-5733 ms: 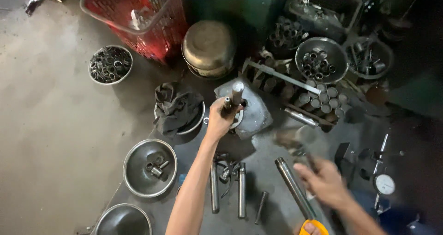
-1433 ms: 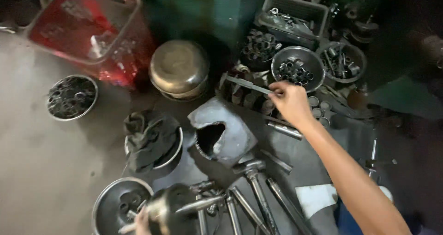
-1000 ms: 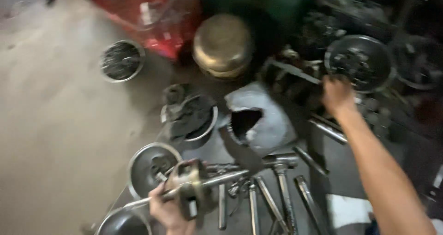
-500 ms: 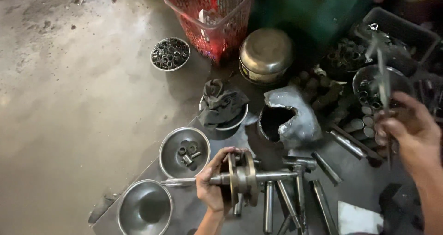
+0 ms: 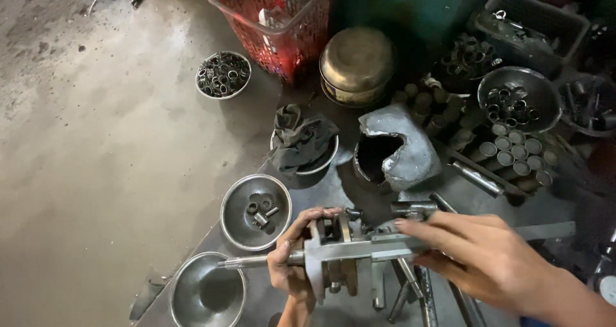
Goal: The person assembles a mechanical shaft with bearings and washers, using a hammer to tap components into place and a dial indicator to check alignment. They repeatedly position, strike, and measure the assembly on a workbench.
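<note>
My left hand (image 5: 292, 263) grips a metal crankshaft (image 5: 333, 258), two round webs on a long shaft that points left over the bowls. My right hand (image 5: 478, 256) holds a steel caliper (image 5: 410, 245) whose jaws sit across the crankshaft's webs; its bar runs off to the right. Both hands work low in the view, above a dark metal sheet with several loose steel rods (image 5: 410, 285) lying under them.
A steel bowl with small gears (image 5: 255, 210) and an empty steel bowl (image 5: 206, 292) lie to the left. Behind are a rag in a bowl (image 5: 303, 144), a crumpled metal can (image 5: 393, 148), a brass pot (image 5: 357, 64), a red basket (image 5: 273, 19), bowls and trays of bushings (image 5: 518, 96).
My right hand came back from the bushing bowl with the caliper and set it across the crankshaft. My left hand keeps its hold on the crankshaft.
</note>
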